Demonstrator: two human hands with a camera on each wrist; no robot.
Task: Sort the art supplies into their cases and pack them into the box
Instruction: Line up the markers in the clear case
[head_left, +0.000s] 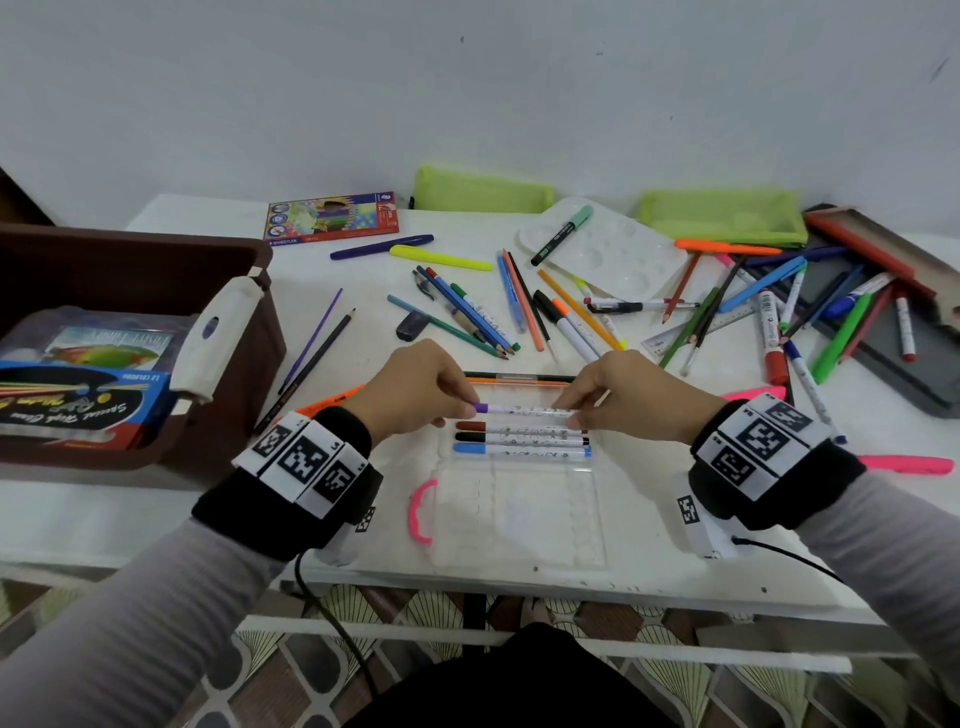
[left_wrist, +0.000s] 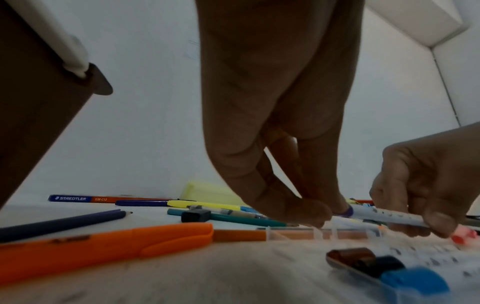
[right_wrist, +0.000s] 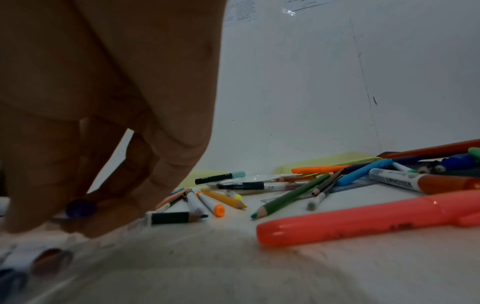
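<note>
Purple-capped marker (head_left: 524, 410), pinched by left hand (head_left: 415, 389) and right hand (head_left: 631, 397), joins three in clear case (head_left: 519, 519); bench (head_left: 208, 514) litter remains, brown box (head_left: 130, 249) part-filled.

Grey sleeves (head_left: 130, 597), black wristbands (head_left: 291, 499) carrying white blocks with black square markers (head_left: 763, 439), and a black cable (head_left: 332, 623) trailing from each wrist.

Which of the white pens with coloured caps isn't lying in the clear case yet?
The purple-capped pen: both hands pinch its ends above the case, while the brown, black and blue ones lie inside.
</note>
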